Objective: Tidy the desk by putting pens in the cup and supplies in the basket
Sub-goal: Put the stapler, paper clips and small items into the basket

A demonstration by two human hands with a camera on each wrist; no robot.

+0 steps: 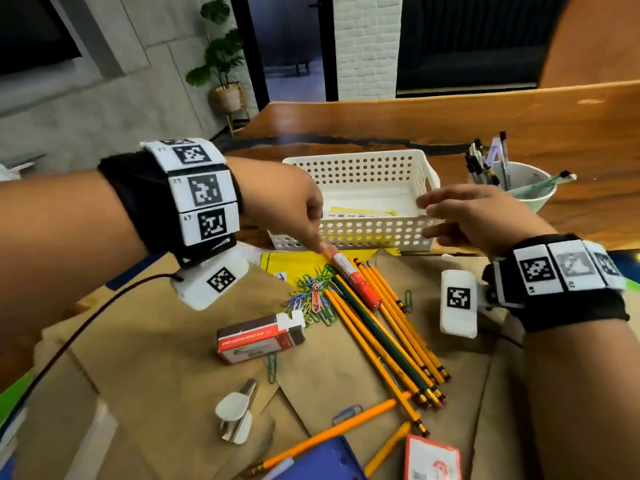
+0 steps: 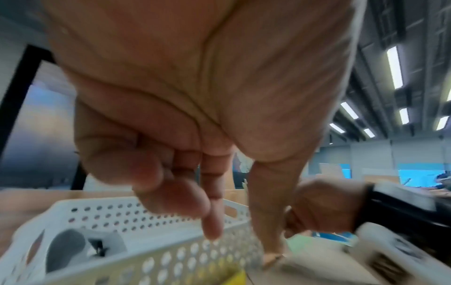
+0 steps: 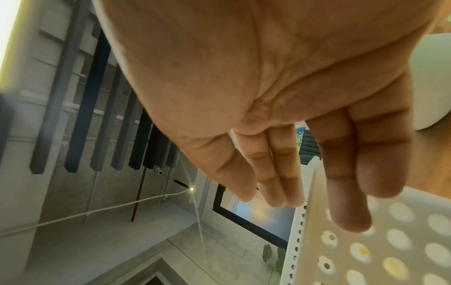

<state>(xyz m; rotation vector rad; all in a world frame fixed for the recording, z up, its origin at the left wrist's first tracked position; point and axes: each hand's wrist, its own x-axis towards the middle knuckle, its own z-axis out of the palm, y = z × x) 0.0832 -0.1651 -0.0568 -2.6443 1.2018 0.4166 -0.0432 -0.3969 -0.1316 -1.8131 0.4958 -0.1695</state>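
Note:
A red and white marker (image 1: 356, 282) lies on a bundle of yellow and green pencils (image 1: 388, 341), in front of the white perforated basket (image 1: 353, 157). My left hand (image 1: 320, 244) reaches down to it and a fingertip touches its white cap end. In the left wrist view the thumb and index finger (image 2: 212, 227) point down, apart, beside the basket wall (image 2: 97, 214). My right hand (image 1: 427, 216) hovers at the basket's right front corner with straight fingers (image 3: 268, 183) and holds nothing. The white cup (image 1: 533, 199) with several pens stands right of the basket.
Coloured paper clips (image 1: 315, 296), a red staples box (image 1: 259, 337) and a white staple remover (image 1: 237, 410) lie on brown envelopes (image 1: 173, 358). Loose orange pencils, a blue folder (image 1: 322, 459) and a card (image 1: 433, 459) sit at the near edge. Yellow paper (image 1: 363, 211) lies in the basket.

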